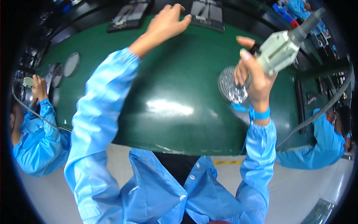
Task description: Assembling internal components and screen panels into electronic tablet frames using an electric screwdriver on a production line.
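My right hand (257,76) is wrapped round a pale green electric screwdriver (279,52), whose dark grey end points up and to the right. Below that hand, on the green table, lies a round dish (228,89) full of small shiny metal pieces, too small to name for sure. The hand partly covers the dish. A blue band (261,114) circles my right wrist. My left hand (167,22) stretches to the far side of the table, thumb and fingers apart with nothing in them. It is near a flat black unit with a silver-grey panel (207,13).
Another flat black unit (130,15) lies at the far left. More round dishes (72,64) sit on the left of the table (175,127). A co-worker (41,138) on the left holds a similar tool. Another person's sleeve (317,149) and a grey cable (328,104) are at right.
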Demonstrator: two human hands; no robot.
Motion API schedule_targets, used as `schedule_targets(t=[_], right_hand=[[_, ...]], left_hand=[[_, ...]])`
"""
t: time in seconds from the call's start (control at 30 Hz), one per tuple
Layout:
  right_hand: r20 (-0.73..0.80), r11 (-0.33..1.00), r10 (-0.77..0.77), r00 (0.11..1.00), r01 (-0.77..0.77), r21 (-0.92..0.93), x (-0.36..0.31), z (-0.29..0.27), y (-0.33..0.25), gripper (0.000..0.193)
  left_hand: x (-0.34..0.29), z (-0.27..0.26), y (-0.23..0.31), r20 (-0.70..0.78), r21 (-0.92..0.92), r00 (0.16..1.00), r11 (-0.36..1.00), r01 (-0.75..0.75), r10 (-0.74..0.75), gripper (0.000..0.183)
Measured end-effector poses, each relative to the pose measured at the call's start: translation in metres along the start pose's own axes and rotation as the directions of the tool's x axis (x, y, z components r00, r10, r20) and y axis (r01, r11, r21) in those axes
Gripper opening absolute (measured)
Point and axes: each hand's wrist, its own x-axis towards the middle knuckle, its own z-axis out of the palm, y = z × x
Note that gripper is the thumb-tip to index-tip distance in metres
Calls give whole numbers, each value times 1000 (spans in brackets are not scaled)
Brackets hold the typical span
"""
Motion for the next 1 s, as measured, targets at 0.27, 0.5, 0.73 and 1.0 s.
schedule_targets(t=[0.27, 0.5, 0.73, 1.0], right_hand=[[-36, 993, 114, 993, -114, -2, -6, -8, 6, 26], [22, 992, 122, 992, -122, -21, -6, -1, 5, 28], [5, 997, 55, 998, -55, -52, -27, -19, 16, 29], [-43, 992, -34, 998, 29, -119, -26, -18, 10, 34]], left_hand=[[105, 113, -33, 334, -31, 877, 926, 377, -346, 108], [126, 120, -66, 410, -173, 739, 749, 639, -535, 89], [35, 30, -5, 96, -496, 917, 780, 381, -387, 51], [-258, -87, 34, 252, -702, 881, 551, 451, -400, 46]])
